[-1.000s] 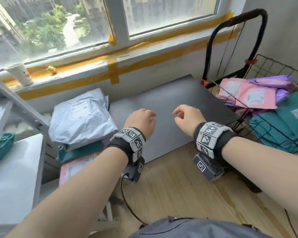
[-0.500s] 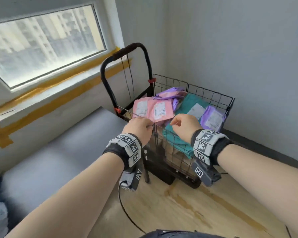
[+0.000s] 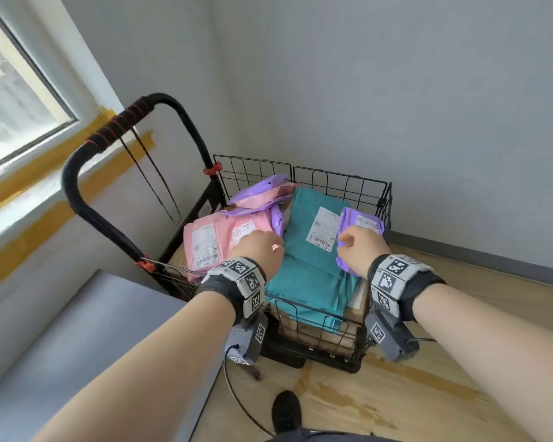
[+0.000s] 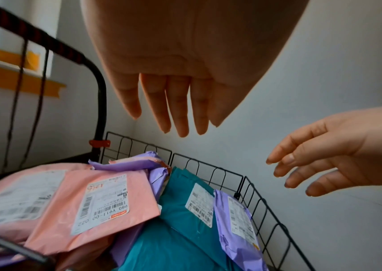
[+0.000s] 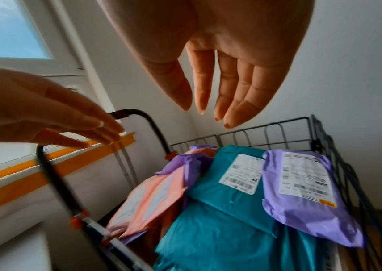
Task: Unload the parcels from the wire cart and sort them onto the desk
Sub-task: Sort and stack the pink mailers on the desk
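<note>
Hovering both hands over the wire cart (image 3: 336,186), I hold nothing: my left hand (image 3: 258,252) above the pink parcel (image 3: 205,240), my right hand (image 3: 359,250) above the purple parcel (image 5: 301,192), fingers loosely extended. Teal parcel (image 3: 307,266) lies between them.

R hand (image 5: 217,60) hung open over black wire cart (image 5: 278,132), fingers straight, touching nothing. Below: big teal plastic mailer (image 5: 220,220) w/ white label, small purple plastic mailer (image 5: 306,201) lying on its right part, pink plastic mailers (image 5: 148,205) to the left. L hand (image 5: 53,117) reached in from left, fingers extended, in front of black cart handle (image 5: 55,183).
</note>
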`<action>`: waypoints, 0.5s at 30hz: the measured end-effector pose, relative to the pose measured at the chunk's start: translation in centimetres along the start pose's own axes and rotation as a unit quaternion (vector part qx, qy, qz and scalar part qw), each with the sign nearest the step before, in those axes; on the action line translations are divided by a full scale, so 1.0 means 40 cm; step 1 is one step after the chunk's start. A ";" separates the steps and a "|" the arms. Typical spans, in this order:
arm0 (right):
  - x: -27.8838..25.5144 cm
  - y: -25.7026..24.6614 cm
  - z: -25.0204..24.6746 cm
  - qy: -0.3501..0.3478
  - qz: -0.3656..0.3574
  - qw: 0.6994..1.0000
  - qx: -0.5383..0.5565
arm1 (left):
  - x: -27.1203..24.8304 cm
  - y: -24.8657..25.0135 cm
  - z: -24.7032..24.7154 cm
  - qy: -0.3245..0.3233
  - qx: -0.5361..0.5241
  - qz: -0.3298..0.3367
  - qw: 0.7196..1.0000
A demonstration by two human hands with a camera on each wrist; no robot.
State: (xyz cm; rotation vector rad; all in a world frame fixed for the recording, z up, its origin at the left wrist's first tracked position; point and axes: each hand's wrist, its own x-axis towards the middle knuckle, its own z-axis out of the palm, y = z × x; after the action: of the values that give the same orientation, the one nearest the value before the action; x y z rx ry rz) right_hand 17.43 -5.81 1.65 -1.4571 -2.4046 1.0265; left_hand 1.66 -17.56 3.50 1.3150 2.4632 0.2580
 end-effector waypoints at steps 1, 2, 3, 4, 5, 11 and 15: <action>0.028 0.005 0.004 0.007 0.022 1.000 0.000 | 0.033 -0.011 0.003 -0.013 -0.003 0.000 1.000; 0.054 0.013 0.010 0.013 0.045 0.999 0.001 | 0.064 -0.022 0.008 -0.028 -0.005 -0.002 1.000; 0.080 0.023 0.018 0.018 0.067 0.998 0.003 | 0.094 -0.032 0.013 -0.044 -0.004 -0.005 0.999; 0.103 0.033 0.027 0.023 0.088 0.996 0.005 | 0.122 -0.039 0.018 -0.058 -0.002 -0.007 0.998; 0.124 0.045 0.038 0.028 0.111 0.993 0.006 | 0.150 -0.048 0.026 -0.071 -0.001 -0.009 0.997; 0.207 0.105 0.096 0.052 0.221 0.974 0.023 | 0.257 -0.067 0.113 -0.142 0.005 -0.043 0.989; 0.270 0.158 0.119 0.022 0.260 0.964 0.040 | 0.294 -0.058 0.176 -0.164 0.005 -0.065 0.984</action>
State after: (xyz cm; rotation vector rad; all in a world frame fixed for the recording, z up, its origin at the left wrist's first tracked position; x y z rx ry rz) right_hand 14.30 2.73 -8.16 -2.1136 -1.9585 1.1509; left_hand -3.56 -9.04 -6.18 1.0950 2.2575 -0.0045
